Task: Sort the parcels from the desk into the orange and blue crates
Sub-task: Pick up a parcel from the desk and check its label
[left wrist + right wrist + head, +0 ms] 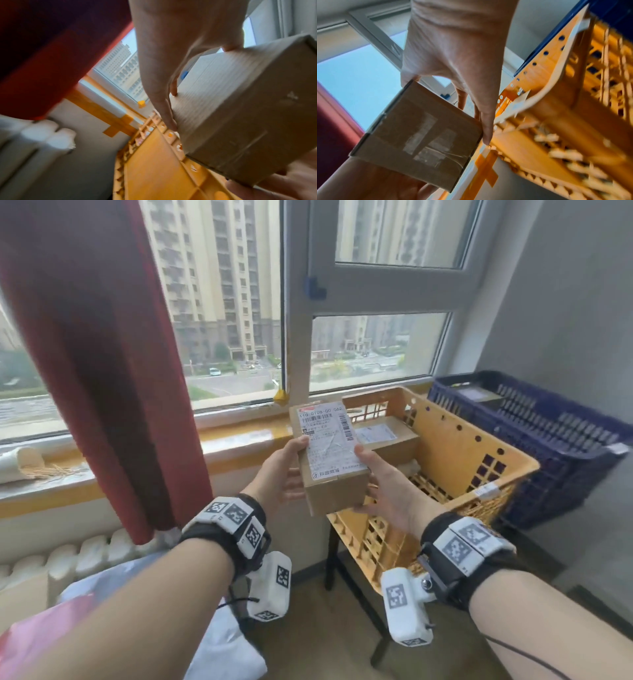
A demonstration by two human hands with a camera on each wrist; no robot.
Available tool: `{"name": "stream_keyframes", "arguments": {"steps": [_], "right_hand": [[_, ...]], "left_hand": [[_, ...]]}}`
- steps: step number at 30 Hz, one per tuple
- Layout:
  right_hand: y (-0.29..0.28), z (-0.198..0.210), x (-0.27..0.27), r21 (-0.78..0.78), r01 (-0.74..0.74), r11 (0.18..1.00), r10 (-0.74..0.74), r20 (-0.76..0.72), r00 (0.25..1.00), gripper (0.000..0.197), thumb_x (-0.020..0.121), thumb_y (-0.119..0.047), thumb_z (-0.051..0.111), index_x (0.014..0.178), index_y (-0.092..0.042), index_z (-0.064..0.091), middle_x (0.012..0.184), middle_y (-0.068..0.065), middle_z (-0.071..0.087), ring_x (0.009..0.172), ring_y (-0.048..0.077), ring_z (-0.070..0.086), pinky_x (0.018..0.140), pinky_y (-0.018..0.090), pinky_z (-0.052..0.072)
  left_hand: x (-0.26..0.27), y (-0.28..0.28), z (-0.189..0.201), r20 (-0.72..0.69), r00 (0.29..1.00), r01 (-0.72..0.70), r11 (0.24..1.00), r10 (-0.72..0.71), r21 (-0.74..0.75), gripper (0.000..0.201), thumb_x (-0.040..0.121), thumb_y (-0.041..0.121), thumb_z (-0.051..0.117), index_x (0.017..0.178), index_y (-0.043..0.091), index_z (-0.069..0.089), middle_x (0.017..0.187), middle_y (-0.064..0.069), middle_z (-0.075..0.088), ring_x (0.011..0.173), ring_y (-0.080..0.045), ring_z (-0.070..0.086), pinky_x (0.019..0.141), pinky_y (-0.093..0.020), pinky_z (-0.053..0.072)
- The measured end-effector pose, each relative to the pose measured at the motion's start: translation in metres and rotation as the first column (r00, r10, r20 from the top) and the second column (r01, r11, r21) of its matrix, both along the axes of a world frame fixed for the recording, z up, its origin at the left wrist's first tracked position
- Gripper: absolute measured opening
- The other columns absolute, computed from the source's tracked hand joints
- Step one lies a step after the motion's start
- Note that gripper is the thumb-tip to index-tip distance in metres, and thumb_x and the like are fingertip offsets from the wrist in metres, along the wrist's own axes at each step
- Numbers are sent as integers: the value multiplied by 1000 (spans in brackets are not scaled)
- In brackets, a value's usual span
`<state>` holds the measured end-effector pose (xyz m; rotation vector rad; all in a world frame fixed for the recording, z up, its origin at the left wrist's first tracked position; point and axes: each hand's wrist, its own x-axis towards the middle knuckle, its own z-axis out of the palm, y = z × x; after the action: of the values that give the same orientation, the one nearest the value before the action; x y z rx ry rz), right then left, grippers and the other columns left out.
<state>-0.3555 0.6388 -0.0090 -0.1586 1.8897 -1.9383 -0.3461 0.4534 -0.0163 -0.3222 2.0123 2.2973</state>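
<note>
I hold a brown cardboard parcel point(337, 491) with a white shipping label on top, in the air just in front of the orange crate's point(479, 440) near-left corner. My left hand point(289, 470) grips its left side, thumb on the label. My right hand point(376, 479) grips its right side, thumb on top and fingers underneath. The left wrist view has my left hand point(171, 81) on the parcel point(231, 108) above the orange crate point(154, 169). In the right wrist view my right hand point(462, 67) grips the parcel point(423, 135). Another parcel point(387, 436) lies in the orange crate. The blue crate point(548, 433) stands to its right.
A red curtain point(102, 371) hangs at the left over the window sill point(239, 433). A white radiator point(68, 553) is below it. The orange crate sits on a black stand point(356, 594). Plastic bags point(51, 628) lie at the lower left. A grey wall lies behind the blue crate.
</note>
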Motion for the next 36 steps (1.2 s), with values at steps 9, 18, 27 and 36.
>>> {"name": "stream_keyframes", "arguments": {"steps": [9,18,27,36], "right_hand": [[133,24,-51,19,101,995,-98,-109,989,83,62,-79,69,132,-38,52,130,3,62,126,28,51,106,52,44],[249,38,-80,-11,274,962,-274,-84,958,19,95,-53,50,108,-42,58,116,-2,67,113,20,59,96,38,52],[340,40,-114,-19,426,905,-426,-89,900,29,93,-56,49,112,-36,60,111,-1,71,111,21,61,99,40,51],[417,46,-170,-6,495,869,-492,-119,862,45,78,-65,56,114,-38,59,117,5,68,114,24,61,100,46,52]], "left_hand": [[-71,128,27,-15,997,74,997,-75,-23,42,87,62,52,104,24,59,102,-12,70,95,-28,69,81,-40,56],[-127,252,40,-30,982,184,981,-186,-61,58,84,68,48,111,17,58,99,-14,72,89,-26,70,71,-34,55],[-184,348,51,0,943,333,941,-334,-65,60,81,72,50,114,21,54,104,-10,68,95,-27,67,82,-41,57],[-257,434,52,18,922,388,921,-388,-36,61,82,71,50,117,21,52,98,-7,66,93,-26,65,77,-40,54]]}}
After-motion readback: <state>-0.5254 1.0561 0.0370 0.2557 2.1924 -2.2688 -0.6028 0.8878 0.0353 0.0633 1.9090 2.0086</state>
